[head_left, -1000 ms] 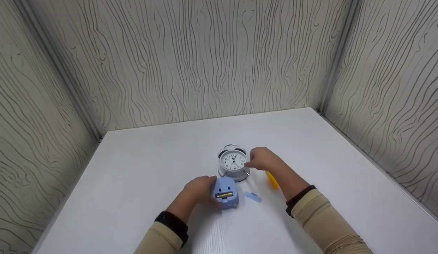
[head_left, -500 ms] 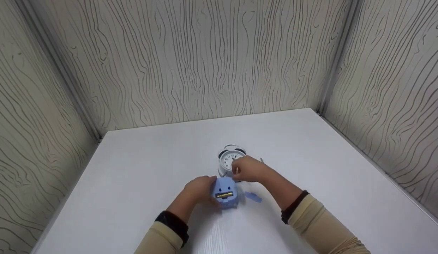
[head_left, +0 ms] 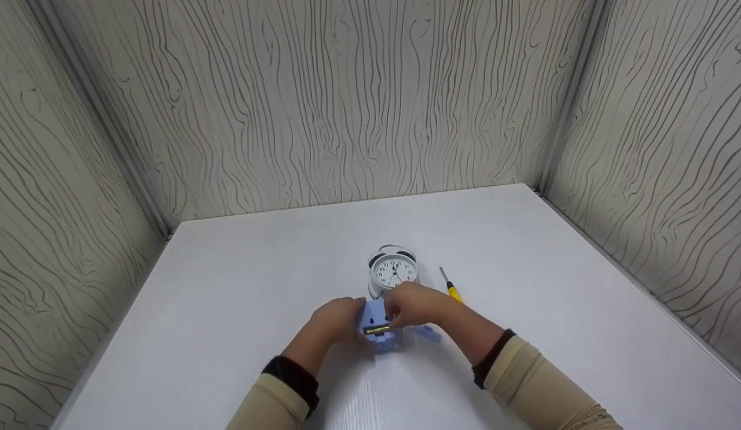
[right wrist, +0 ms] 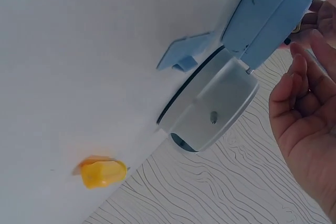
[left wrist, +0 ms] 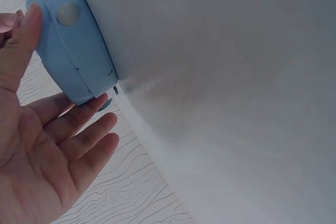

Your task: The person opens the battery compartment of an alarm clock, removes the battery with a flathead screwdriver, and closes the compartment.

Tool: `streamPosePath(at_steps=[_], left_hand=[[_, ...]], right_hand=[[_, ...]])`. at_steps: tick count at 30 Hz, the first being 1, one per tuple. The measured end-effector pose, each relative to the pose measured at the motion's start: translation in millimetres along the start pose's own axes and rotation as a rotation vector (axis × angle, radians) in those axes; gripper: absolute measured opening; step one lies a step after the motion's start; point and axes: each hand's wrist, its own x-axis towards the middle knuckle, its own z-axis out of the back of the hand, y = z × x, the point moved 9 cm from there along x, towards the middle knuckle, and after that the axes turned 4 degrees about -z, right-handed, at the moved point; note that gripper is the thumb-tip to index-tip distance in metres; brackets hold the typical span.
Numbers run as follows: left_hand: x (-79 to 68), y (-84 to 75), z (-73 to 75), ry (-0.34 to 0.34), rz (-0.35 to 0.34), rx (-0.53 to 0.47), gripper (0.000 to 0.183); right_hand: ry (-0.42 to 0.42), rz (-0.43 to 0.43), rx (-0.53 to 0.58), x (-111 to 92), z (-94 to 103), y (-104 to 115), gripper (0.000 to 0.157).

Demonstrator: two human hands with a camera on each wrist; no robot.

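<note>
A blue alarm clock (head_left: pixel 375 309) lies back side up, with two dark knobs and an uncovered slot where a gold battery (head_left: pixel 375 330) sits. Gripping its left side is my left hand (head_left: pixel 337 319), thumb on the near edge. In the left wrist view, the left hand (left wrist: pixel 47 150) has its thumb and fingers at the clock (left wrist: pixel 73 45). My right hand (head_left: pixel 419 303) reaches over the clock's back, fingertips beside the right knob and battery. The right wrist view shows that right hand (right wrist: pixel 310 103) with curled fingers close to the back; I cannot tell whether they pinch anything.
A white twin-bell alarm clock (head_left: pixel 396 272) is just behind the blue one. The blue battery cover (right wrist: pixel 184 53) lies to the right, partly behind my right hand in the head view. Further right is a yellow-handled screwdriver (head_left: pixel 452 289). Wood-patterned walls (head_left: pixel 346 107) enclose the table.
My right hand has moved left and nearer, from beside the white clock's face to over the blue clock's back. The screwdriver has come into fuller view. My left hand stays put.
</note>
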Motion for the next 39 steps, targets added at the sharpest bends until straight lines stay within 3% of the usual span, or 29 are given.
streamPosePath(at_steps=[7,18,24,31,39], left_hand=[[-2.4,-0.8,2.2,0.002,0.012,-0.011,0.08],[-1.7,-1.9,2.8,-0.003,-0.025,-0.007,0.079],[-0.5,-2.6,2.8,-0.005,-0.047,0.014,0.075],[2.3,-0.7,0.3,-0.01,-0.039,0.033,0.082],[2.9,0.5,-1.2,0.008,-0.027,0.022,0.084]], right_hand=[[0.005,-0.035,0.0,1.7,-5.6,0.4,0.005],[0.007,-0.091,0.016,5.4,-7.4,-2.2,0.005],[0.01,-0.066,0.004,6.2,-7.6,-0.8,0.004],[0.03,0.053,-0.035,7.2,-9.6,2.5,0.005],[0.052,0.03,0.012,7.8,-7.4,-1.5,0.009]])
